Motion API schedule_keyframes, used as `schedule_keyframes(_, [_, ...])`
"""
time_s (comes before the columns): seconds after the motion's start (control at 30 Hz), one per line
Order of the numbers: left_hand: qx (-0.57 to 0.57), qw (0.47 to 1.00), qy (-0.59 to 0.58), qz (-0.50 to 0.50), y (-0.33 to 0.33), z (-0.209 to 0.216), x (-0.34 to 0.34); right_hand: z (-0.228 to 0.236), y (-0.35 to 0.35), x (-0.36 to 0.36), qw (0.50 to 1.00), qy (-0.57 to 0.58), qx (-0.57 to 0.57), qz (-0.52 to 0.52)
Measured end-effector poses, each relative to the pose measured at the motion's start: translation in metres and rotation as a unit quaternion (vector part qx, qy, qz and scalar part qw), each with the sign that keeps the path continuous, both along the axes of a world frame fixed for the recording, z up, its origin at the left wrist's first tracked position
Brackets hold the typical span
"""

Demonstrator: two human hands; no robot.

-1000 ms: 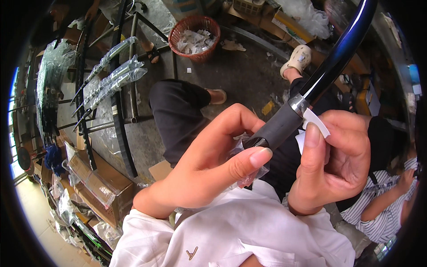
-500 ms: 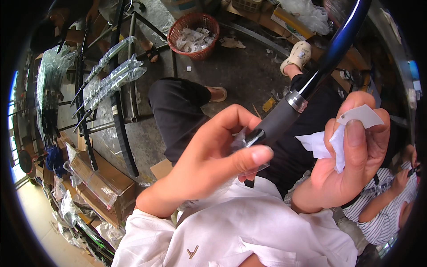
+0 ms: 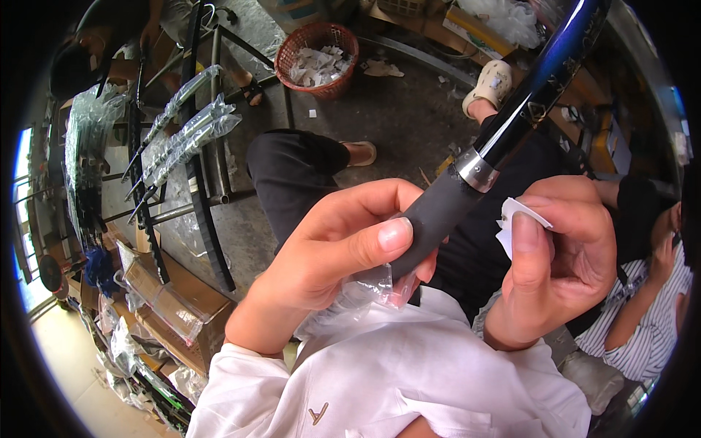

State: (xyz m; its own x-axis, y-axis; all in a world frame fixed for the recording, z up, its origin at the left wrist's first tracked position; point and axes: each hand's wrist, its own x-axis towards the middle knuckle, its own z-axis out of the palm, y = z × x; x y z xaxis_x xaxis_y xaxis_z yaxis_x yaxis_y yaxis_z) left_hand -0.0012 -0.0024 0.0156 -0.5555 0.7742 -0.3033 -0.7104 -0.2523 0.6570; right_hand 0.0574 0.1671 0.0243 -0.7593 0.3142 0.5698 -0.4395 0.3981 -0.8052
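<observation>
Head view: my left hand (image 3: 332,252) has its fingers wrapped around the dark grey grip (image 3: 438,212) of a glossy blue-black rod (image 3: 515,124), slanting toward upper right; clear plastic (image 3: 358,296) bunches at the grip's lower end. My right hand (image 3: 566,263), beside the rod, pinches a white slip (image 3: 515,212), thumb against fingers. Red basket (image 3: 328,90) of white scraps (image 3: 320,66) stands on the floor (image 3: 409,109).

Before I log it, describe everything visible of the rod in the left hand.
The rod is glossy black with a blue sheen, a silver metallic-looking collar and a dark-grey foam-like grip. It slants up rightward, out of view. The left hand wraps the grip; clear plastic film gathers at its lower end.
</observation>
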Motion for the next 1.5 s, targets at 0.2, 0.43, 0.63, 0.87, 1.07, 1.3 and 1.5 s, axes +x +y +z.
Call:
schedule_keyframes(0.2, [0.018, 1.0, 0.002, -0.001, 0.002, -0.003, 0.002, 0.003, -0.001, 0.003, 1.0, -0.023, 0.011, -0.001])
schedule_keyframes(0.43, [0.013, 1.0, -0.013, -0.007, 0.003, -0.002, 0.001, 0.009, -0.001, 0.004, 0.998, -0.039, 0.057, -0.009])
schedule_keyframes(0.63, [-0.017, 1.0, 0.009, 0.008, 0.005, -0.002, 0.002, 0.006, -0.003, 0.003, 0.996, -0.044, 0.069, -0.019])
schedule_keyframes(0.87, [-0.036, 0.999, 0.001, 0.025, 0.005, -0.001, 0.003, 0.005, -0.004, 0.002, 0.997, -0.05, 0.058, -0.018])
schedule_keyframes(1.07, [-0.076, 0.996, 0.02, 0.037, 0.004, 0.002, 0.004, 0.007, -0.007, 0.002, 0.996, -0.07, 0.047, -0.019])
schedule_keyframes(1.3, [-0.109, 0.986, 0.082, 0.095, 0.007, 0.002, 0.009, 0.005, -0.008, 0.001, 0.996, -0.083, 0.024, -0.011])
schedule_keyframes(1.5, [-0.127, 0.974, 0.16, 0.095, 0.004, -0.008, 0.012, 0.005, -0.007, 0.002, 0.988, -0.105, -0.106, 0.044])
